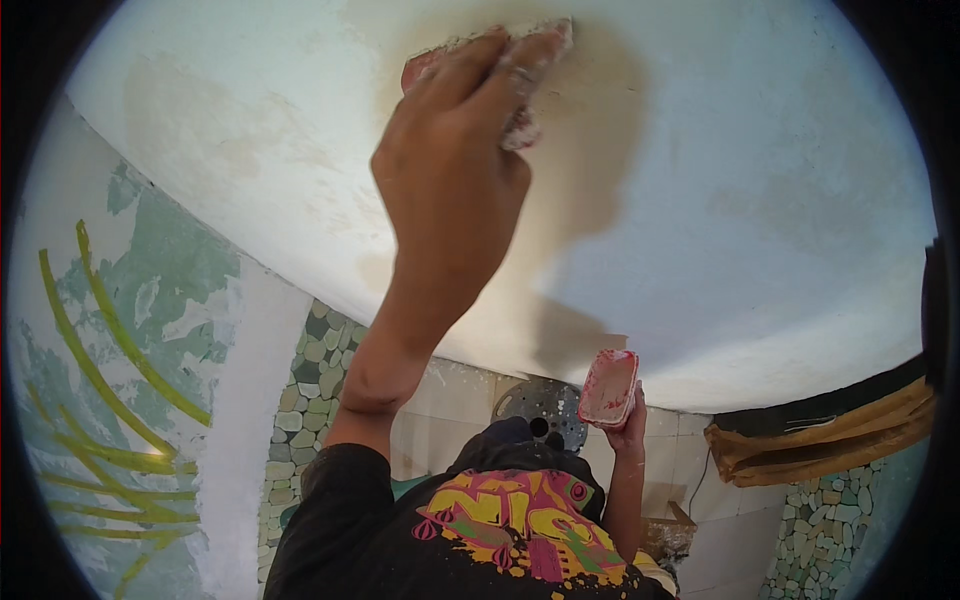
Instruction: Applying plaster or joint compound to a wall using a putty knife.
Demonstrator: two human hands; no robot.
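Observation:
My left hand (455, 150) is raised against a pale, smooth surface (720, 120), its fingers closed over a red scraper (424, 68). White paste cakes the scraper's edge and some of my fingers. The scraper appears to touch the surface, where a darker beige area spreads around it, partly in the hand's shadow. Lower and to the right, my right hand (630, 432) grips a small red rectangular tray (608, 388) by its side. Greyish-white paste lies inside the tray and smears its rim.
On the left stands a patchy green and white wall (170, 290) with yellow-green painted strokes. Pebble mosaic (310, 375) borders light tiles (445, 400). A speckled grey round object (560, 400) shows below the tray. Brown folded material (820, 435) lies at the right.

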